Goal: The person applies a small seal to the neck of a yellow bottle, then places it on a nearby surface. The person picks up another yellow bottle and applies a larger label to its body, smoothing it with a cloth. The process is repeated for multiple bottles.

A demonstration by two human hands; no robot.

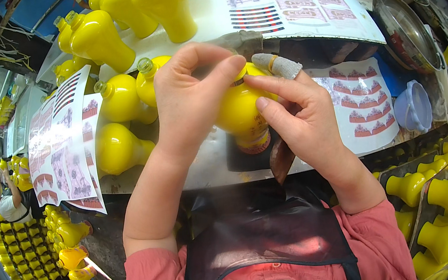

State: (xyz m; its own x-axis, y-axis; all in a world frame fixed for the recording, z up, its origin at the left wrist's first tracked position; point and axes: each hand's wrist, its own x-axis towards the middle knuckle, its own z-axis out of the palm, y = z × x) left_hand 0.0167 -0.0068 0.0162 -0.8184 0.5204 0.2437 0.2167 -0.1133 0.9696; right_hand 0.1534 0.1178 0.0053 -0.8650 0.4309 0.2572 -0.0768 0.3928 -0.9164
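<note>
A glossy yellow bottle (pixel 235 112) stands in front of me on the white worktop, with reddish patterning on its lower body and round its base. My left hand (pixel 189 96) curls at its neck, thumb and forefinger closing on the top. From the other side my right hand (pixel 297 109) grips the neck and shoulder, its thumb on the yellow surface. A grey-white finger sleeve (pixel 285 66) covers one right finger, held by a yellowish band. Between the fingertips a narrow dark strip shows at the neck. Both hands partly hide the bottle's mouth.
Several yellow bottles (pixel 101 40) crowd the left and back. Printed decal sheets (pixel 61 145) hang over the left edge; more decal sheets (pixel 296 3) lie behind and at right. A pale blue bucket (pixel 413 107) and metal pan (pixel 406 28) are right. Another person (pixel 12 198) is far left.
</note>
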